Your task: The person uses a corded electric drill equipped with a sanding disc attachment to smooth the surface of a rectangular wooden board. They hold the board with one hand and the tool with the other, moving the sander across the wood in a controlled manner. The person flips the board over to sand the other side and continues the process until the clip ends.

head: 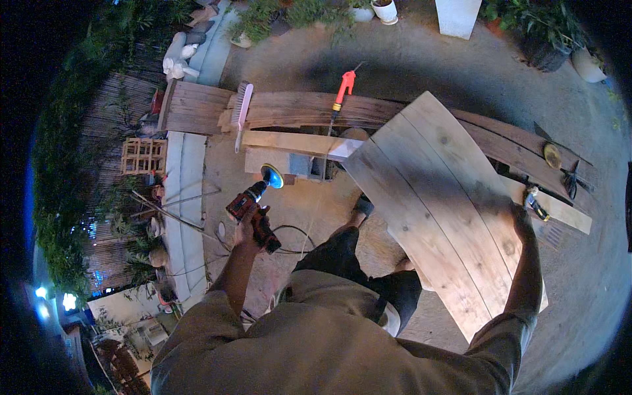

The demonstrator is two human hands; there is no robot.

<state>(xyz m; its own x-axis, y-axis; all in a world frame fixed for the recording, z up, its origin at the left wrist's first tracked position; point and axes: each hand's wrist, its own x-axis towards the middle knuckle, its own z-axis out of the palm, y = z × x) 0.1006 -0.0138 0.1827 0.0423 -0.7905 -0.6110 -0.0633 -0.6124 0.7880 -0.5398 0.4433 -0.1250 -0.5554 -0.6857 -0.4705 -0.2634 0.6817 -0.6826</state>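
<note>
My left hand (245, 229) grips a red and black cordless drill (242, 202) by its handle. A round sanding pad (272, 176) is fitted in the chuck, lit by the drill's lamp and pointing away from me. To my right, a wide panel of joined wooden boards (434, 197) is tilted across the picture, with knots and dark seams showing. My right hand (522, 222) holds the panel at its right edge; the fingers are partly in shadow. The drill and the panel are apart.
Dark wooden planks (296, 106) lie beyond, carrying a pink-handled brush (242, 113) and an orange air blow gun (344, 89). A pale timber piece (291, 140) lies nearer. A yellow-and-black hand tool (537, 205) rests at right. A cable (296, 229) loops on the ground.
</note>
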